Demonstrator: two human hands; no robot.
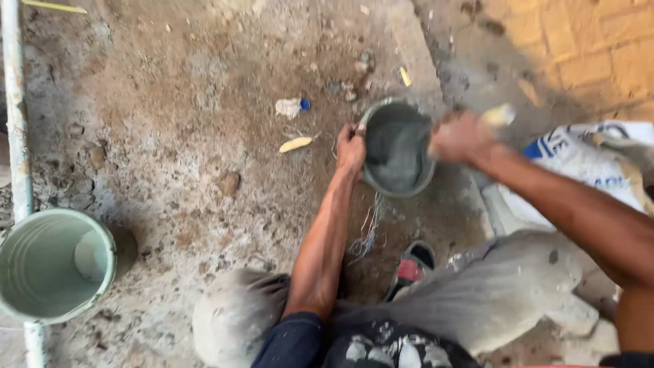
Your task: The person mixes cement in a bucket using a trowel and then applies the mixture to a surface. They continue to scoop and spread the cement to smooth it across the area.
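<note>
A grey pan (397, 103) with wet grey cement mix in it sits on the dirt floor in front of me. My left hand (350, 148) grips the pan's left rim. My right hand (460, 138), blurred with motion, is at the pan's right rim and is closed around a pale handle (498, 115) that sticks out to the upper right. What is on the other end of the handle is hidden by the hand and blur. My knees in grey trousers frame the lower view.
A pale green bucket (48, 266) stands at the lower left beside a white pole (15, 109). A white printed sack (586, 160) lies at the right. Small stones, a yellow scrap (295, 144) and a blue cap (305, 104) litter the floor. A sandalled foot (411, 267) rests below the pan.
</note>
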